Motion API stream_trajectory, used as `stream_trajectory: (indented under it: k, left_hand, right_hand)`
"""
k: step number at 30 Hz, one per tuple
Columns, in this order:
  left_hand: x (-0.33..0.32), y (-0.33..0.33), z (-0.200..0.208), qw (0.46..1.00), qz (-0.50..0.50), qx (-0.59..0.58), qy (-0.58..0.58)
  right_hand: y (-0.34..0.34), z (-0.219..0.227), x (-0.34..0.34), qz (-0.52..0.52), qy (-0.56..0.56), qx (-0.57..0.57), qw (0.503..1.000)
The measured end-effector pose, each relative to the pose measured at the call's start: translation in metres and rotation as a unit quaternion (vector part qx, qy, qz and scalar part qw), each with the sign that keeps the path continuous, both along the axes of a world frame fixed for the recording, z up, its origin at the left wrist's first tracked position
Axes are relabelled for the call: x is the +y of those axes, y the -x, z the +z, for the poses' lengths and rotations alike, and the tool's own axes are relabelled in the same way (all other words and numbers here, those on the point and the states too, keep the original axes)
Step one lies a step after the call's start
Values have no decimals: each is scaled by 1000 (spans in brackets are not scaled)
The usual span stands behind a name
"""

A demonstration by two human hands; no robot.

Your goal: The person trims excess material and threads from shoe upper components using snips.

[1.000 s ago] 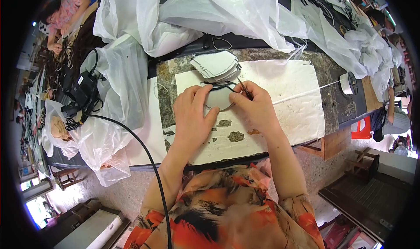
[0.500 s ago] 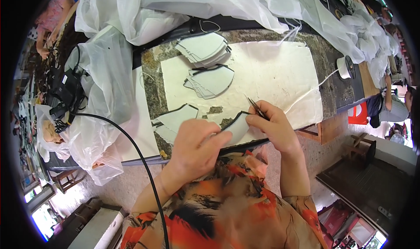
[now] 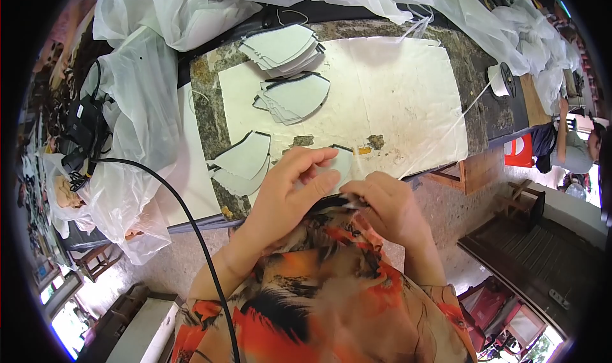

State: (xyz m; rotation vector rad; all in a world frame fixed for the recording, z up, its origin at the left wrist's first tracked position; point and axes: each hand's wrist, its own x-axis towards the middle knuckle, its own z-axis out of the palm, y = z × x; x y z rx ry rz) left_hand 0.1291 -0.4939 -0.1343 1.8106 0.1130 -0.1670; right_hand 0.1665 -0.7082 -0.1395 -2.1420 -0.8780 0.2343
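Note:
In front of my body, my left hand (image 3: 294, 187) has its thumb and forefinger at the left edge of a white, dark-edged cut piece (image 3: 343, 162). The fingers are curled and appear to pinch it; their exact contact is hidden. Just to the right, my right hand (image 3: 387, 205) is closed, its fingertips by the table's near edge. A blurred metallic glint at those fingertips belongs to a slim pointed tool (image 3: 350, 203), mostly hidden. Similar white pieces (image 3: 245, 159) lie overlapped left of my left hand.
Farther back lie a fanned stack (image 3: 296, 98) and a thicker pile (image 3: 284, 47) of such pieces on a cream sheet (image 3: 401, 95). A white cord spool (image 3: 500, 80) stands right. Plastic sheeting (image 3: 143, 88) drapes left and behind. A black cable (image 3: 185, 203) crosses the left forearm. Another person (image 3: 577, 149) is far right.
My right hand has dropped toward my body, turning the pointed tool down from upright. The white piece shows more upright beside my left hand. The whole view has shifted slightly.

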Motion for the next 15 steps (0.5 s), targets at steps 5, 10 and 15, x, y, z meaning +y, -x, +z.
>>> stream_trajectory:
  k: [5, 10, 15]
  left_hand:
    - [-6, -3, -10, 867, -28, 275, 415]
    - [-7, 14, -24, 886, 41, 224, 404]
    - [-6, 25, -23, 978, 9, 76, 192]
  right_hand:
    - [5, -4, 5, 81, -32, -17, 996]
    - [8, -7, 2, 32, -51, 128, 990]
    - [11, 3, 6, -150, -76, 300, 939]
